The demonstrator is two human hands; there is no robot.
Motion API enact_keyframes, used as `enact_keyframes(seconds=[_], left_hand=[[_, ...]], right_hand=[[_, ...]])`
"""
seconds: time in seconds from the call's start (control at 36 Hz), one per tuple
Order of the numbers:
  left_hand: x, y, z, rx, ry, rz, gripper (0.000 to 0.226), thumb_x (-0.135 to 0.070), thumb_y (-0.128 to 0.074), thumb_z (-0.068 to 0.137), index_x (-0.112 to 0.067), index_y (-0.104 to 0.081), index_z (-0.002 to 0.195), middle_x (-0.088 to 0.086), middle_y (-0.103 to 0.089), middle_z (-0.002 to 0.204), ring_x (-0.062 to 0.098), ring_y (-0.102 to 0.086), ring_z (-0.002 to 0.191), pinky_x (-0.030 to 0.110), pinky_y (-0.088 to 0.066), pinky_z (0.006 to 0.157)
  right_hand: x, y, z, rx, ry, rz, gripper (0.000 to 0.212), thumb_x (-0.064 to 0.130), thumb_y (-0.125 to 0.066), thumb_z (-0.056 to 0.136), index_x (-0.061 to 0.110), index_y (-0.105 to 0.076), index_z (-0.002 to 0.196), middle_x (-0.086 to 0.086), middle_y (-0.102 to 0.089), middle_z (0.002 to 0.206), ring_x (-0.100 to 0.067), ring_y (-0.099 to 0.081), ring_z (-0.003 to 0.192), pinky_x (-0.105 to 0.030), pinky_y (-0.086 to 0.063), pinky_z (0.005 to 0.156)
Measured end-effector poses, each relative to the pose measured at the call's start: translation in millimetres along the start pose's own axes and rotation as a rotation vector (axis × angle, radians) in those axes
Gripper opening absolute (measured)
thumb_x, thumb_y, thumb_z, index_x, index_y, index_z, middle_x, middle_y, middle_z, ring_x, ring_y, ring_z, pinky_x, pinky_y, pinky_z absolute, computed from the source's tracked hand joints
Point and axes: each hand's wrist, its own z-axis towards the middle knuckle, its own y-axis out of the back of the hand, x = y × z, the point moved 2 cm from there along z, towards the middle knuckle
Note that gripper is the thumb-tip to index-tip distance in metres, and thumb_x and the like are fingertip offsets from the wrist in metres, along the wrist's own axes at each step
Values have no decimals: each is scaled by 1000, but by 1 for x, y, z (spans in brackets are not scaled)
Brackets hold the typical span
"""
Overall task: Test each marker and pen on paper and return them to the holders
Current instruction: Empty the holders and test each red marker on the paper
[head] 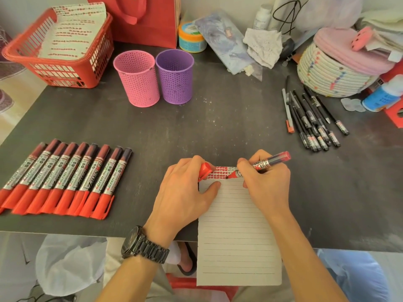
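My right hand (267,184) grips an uncapped red marker (265,163), its tip touching the top of a lined paper sheet (235,232) where rows of red marks sit. My left hand (185,192) presses the sheet's upper left corner and holds the red marker cap (205,171). A row of several capped red markers (63,177) lies at the left. Several black pens (311,118) lie at the right. Upright at the back stand a pink holder (137,78) and a purple holder (174,76); I see nothing sticking out of them.
A red basket (56,51) with marked sheets stands back left, a red bag (148,18) behind the holders. A woven basket (333,73) and a glue bottle (383,94) crowd the back right. The sheet overhangs the dark table's (196,127) front edge.
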Motion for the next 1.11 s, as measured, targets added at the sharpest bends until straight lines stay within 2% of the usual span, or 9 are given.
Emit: enact_keyframes(seconds=[0.25, 0.39, 0.61, 1.11], left_hand=[[0, 1, 0, -16, -10, -7, 30, -51, -68, 84, -33, -54, 103, -22, -59, 103, -8, -36, 94, 22, -32, 87], [0, 0, 0, -8, -8, 0, 29, -51, -67, 85, -35, -53, 104, -27, -52, 100, -11, -33, 94, 16, -28, 84], [1, 0, 0, -8, -9, -10, 28, -49, -67, 85, -33, -54, 104, -26, -53, 101, -10, -34, 92, 23, -32, 87], [3, -3, 0, -4, 1, 13, 30, -52, -66, 84, -37, -53, 105, -29, -48, 101, -11, -33, 92, 17, -28, 83]], right_hand=[[-1, 0, 0, -2, 17, 2, 30, 19, -69, 86, 13, -57, 60, 1, -60, 46, -4, -53, 44, -18, -44, 49], [-1, 0, 1, 1, 21, -3, 30, 18, -70, 87, 12, -57, 61, -1, -59, 47, -4, -52, 44, -18, -43, 48], [-1, 0, 1, -2, 20, 3, 32, 15, -69, 86, 15, -54, 58, 3, -57, 44, -3, -51, 43, -15, -41, 47], [-1, 0, 0, 4, 18, 22, 30, 15, -69, 86, 12, -55, 59, 0, -58, 46, -4, -51, 43, -19, -42, 47]])
